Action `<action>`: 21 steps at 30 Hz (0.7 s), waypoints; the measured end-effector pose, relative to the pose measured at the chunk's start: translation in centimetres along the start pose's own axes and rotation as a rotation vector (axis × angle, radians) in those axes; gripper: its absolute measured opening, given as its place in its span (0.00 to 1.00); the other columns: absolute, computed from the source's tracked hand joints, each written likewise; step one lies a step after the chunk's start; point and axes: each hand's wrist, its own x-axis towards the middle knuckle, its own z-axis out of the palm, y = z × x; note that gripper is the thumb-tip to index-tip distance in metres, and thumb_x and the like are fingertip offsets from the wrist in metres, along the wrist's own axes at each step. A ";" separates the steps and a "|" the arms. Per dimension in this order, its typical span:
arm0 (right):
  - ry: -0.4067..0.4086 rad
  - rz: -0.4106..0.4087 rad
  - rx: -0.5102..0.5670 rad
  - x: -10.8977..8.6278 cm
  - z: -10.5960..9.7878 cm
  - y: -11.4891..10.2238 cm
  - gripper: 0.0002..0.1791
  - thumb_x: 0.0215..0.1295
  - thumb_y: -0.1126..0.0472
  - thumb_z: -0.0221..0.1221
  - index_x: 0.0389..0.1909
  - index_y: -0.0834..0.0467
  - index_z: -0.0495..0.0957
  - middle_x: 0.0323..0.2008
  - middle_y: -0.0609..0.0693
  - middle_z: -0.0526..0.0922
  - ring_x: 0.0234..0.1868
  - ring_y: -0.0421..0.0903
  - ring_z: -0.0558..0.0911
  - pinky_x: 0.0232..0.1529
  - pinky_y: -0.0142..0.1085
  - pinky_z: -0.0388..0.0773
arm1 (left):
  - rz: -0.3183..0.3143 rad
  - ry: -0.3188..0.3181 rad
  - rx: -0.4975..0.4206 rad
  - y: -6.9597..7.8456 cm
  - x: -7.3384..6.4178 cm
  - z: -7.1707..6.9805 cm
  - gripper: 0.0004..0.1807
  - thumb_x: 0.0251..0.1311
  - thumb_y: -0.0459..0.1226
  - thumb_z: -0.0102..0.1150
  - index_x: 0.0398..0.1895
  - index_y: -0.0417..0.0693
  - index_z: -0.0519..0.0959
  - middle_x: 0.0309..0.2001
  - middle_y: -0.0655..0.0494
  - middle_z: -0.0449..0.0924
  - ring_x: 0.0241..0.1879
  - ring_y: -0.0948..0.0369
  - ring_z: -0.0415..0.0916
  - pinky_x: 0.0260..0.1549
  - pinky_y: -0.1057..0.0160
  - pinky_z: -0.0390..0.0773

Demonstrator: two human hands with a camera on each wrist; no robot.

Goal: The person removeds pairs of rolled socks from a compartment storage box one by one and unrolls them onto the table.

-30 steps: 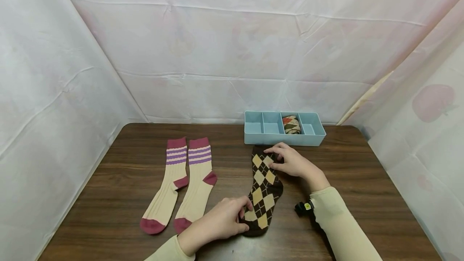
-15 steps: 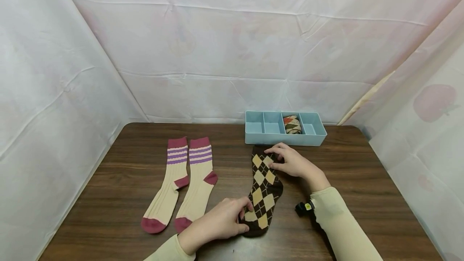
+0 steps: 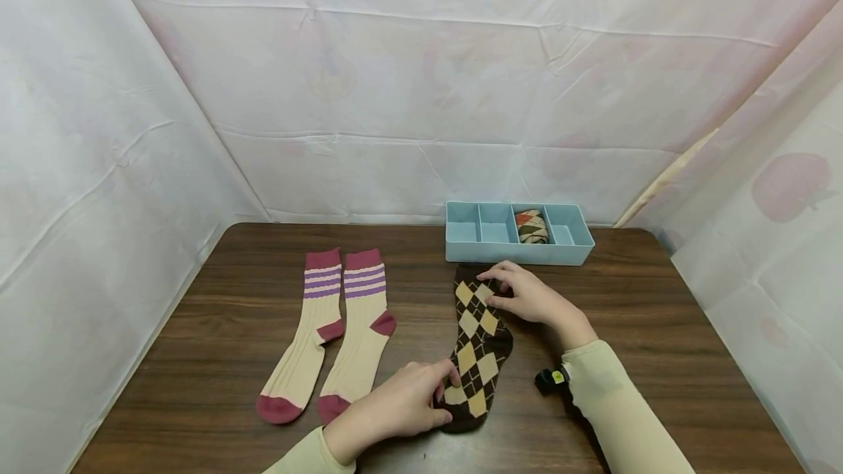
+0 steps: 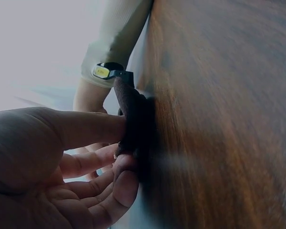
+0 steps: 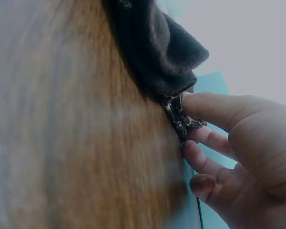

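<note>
A dark brown argyle sock with tan diamonds lies lengthwise on the table, its cuff close to the blue box. At the toe end, my left hand pinches the sock's left edge. The left wrist view has the thumb and fingers of that hand meeting on dark fabric. Near the cuff, my right hand pinches the opposite edge between thumb and fingers. Layers of the dark knit show at its fingertips in the right wrist view, and the heel bulges beside them.
Two cream socks with maroon toes and purple stripes lie side by side at left. Behind the argyle sock stands a light blue divided box, with a rolled patterned sock in one compartment. A wooden table meets pale curtains.
The cuff end of the argyle sock has shifted slightly left, together with my right hand. My left hand stays at the toe. The cream socks and box rest as before.
</note>
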 end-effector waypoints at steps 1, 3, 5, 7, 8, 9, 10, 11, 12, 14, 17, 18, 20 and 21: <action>-0.002 0.002 0.001 0.0 0.0 0.0 0.25 0.78 0.56 0.68 0.73 0.54 0.80 0.65 0.56 0.78 0.50 0.46 0.82 0.55 0.50 0.81 | -0.001 -0.001 -0.002 0.0 0.0 0.0 0.23 0.57 0.35 0.83 0.53 0.55 0.81 0.30 0.68 0.75 0.25 0.73 0.69 0.31 0.70 0.73; 0.002 -0.004 -0.003 0.0 0.1 -0.1 0.25 0.78 0.56 0.68 0.73 0.54 0.80 0.65 0.56 0.79 0.50 0.45 0.82 0.55 0.50 0.81 | -0.005 -0.002 -0.007 0.0 0.0 0.0 0.23 0.57 0.35 0.83 0.53 0.55 0.81 0.30 0.68 0.75 0.25 0.73 0.69 0.31 0.70 0.73; 0.015 -0.016 -0.006 0.1 0.1 -0.2 0.25 0.78 0.57 0.68 0.72 0.55 0.81 0.64 0.56 0.79 0.49 0.46 0.82 0.54 0.51 0.81 | -0.006 0.002 -0.009 0.1 0.0 0.0 0.23 0.57 0.35 0.83 0.53 0.56 0.82 0.30 0.68 0.75 0.25 0.73 0.69 0.31 0.70 0.73; 0.037 -0.028 -0.016 0.1 0.2 -0.2 0.25 0.77 0.57 0.70 0.71 0.55 0.82 0.63 0.56 0.80 0.48 0.46 0.82 0.52 0.50 0.81 | -0.006 0.006 -0.015 0.1 0.0 0.0 0.23 0.57 0.34 0.83 0.53 0.56 0.82 0.30 0.68 0.76 0.25 0.73 0.69 0.30 0.70 0.73; 0.050 -0.035 -0.021 0.1 0.2 -0.3 0.25 0.76 0.57 0.70 0.70 0.56 0.82 0.62 0.55 0.81 0.47 0.45 0.82 0.51 0.49 0.81 | -0.005 0.008 -0.018 0.1 0.0 0.0 0.23 0.56 0.34 0.83 0.53 0.56 0.82 0.30 0.69 0.76 0.25 0.73 0.69 0.30 0.70 0.73; 0.062 -0.040 -0.024 0.1 0.2 -0.3 0.25 0.75 0.58 0.71 0.69 0.56 0.83 0.61 0.55 0.81 0.46 0.46 0.82 0.50 0.49 0.81 | -0.005 0.009 -0.020 0.1 0.0 0.0 0.23 0.56 0.34 0.82 0.53 0.56 0.82 0.29 0.69 0.76 0.24 0.73 0.69 0.30 0.70 0.73; 0.073 -0.039 -0.024 0.1 0.1 -0.4 0.25 0.74 0.58 0.72 0.69 0.56 0.83 0.60 0.55 0.81 0.46 0.46 0.81 0.48 0.48 0.81 | -0.007 0.009 -0.025 0.1 0.0 0.0 0.23 0.56 0.33 0.82 0.53 0.56 0.82 0.29 0.69 0.76 0.24 0.73 0.69 0.30 0.70 0.73; 0.084 -0.038 -0.025 0.1 0.2 -0.5 0.25 0.73 0.58 0.72 0.68 0.56 0.84 0.60 0.55 0.81 0.45 0.46 0.81 0.48 0.47 0.80 | -0.008 0.009 -0.030 0.1 0.1 0.1 0.23 0.56 0.33 0.82 0.52 0.56 0.82 0.29 0.69 0.76 0.24 0.73 0.69 0.29 0.70 0.73; 0.093 -0.035 -0.028 0.1 0.2 -0.5 0.25 0.73 0.59 0.73 0.68 0.56 0.84 0.59 0.54 0.82 0.45 0.45 0.81 0.46 0.46 0.80 | -0.010 0.010 -0.035 0.0 0.1 0.1 0.23 0.56 0.33 0.81 0.53 0.57 0.82 0.29 0.70 0.75 0.24 0.73 0.69 0.29 0.70 0.73; 0.108 -0.032 -0.031 0.1 0.2 -0.6 0.25 0.72 0.59 0.74 0.67 0.56 0.84 0.58 0.54 0.82 0.45 0.45 0.82 0.45 0.44 0.80 | -0.021 0.009 -0.059 0.0 0.2 0.1 0.23 0.57 0.32 0.80 0.53 0.57 0.82 0.29 0.70 0.75 0.24 0.74 0.70 0.29 0.70 0.74; 0.118 -0.030 -0.038 0.1 0.3 -0.7 0.25 0.71 0.60 0.74 0.67 0.57 0.85 0.58 0.55 0.82 0.45 0.46 0.83 0.43 0.42 0.80 | -0.036 0.009 -0.103 0.0 0.2 0.2 0.24 0.57 0.30 0.79 0.55 0.57 0.81 0.29 0.69 0.76 0.25 0.73 0.72 0.30 0.70 0.75; 0.121 -0.030 -0.039 0.2 0.3 -0.8 0.25 0.71 0.61 0.74 0.67 0.57 0.85 0.58 0.55 0.82 0.46 0.46 0.83 0.42 0.41 0.80 | -0.041 0.011 -0.116 0.1 0.2 0.2 0.25 0.58 0.30 0.79 0.55 0.57 0.81 0.30 0.69 0.76 0.25 0.73 0.72 0.30 0.70 0.75; 0.126 -0.031 -0.036 0.2 0.3 -1.0 0.25 0.70 0.61 0.75 0.66 0.58 0.85 0.58 0.56 0.81 0.46 0.47 0.84 0.42 0.41 0.81 | -0.048 0.014 -0.139 0.1 0.1 0.2 0.25 0.58 0.29 0.78 0.55 0.57 0.81 0.30 0.69 0.76 0.26 0.73 0.73 0.31 0.70 0.76; 0.128 -0.030 -0.036 0.2 0.2 -1.1 0.25 0.70 0.61 0.75 0.67 0.58 0.85 0.58 0.56 0.81 0.46 0.47 0.84 0.42 0.40 0.81 | -0.050 0.017 -0.146 0.2 0.1 0.1 0.25 0.57 0.29 0.78 0.55 0.57 0.81 0.31 0.69 0.75 0.27 0.73 0.73 0.31 0.70 0.76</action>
